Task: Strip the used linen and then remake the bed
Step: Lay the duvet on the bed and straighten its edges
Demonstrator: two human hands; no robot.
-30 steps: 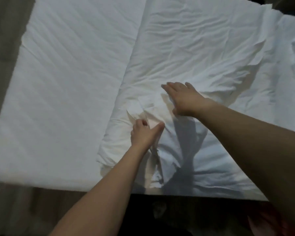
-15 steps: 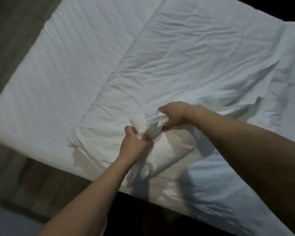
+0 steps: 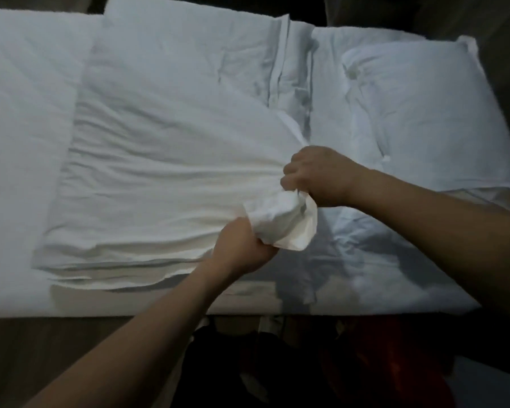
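Observation:
A white sheet (image 3: 165, 160), folded in several layers, lies across the middle of the white mattress (image 3: 21, 142). Its near right corner is bunched up and lifted off the bed. My left hand (image 3: 242, 248) grips that bunched corner from below. My right hand (image 3: 318, 175) grips the same bunch from above and to the right. Both fists sit close together with the cloth between them. A white pillow (image 3: 424, 113) rests on the right part of the mattress.
The mattress's near edge (image 3: 100, 307) runs across the frame just in front of me. Below it lie wooden floor (image 3: 42, 348) and dark and red cloth (image 3: 380, 363) at my feet. Dark surroundings border the bed's far side.
My right hand went from lying flat on the sheet to gripping it. Both hands gathered the corner into a bunch and lifted it, and my view swung right, revealing the pillow.

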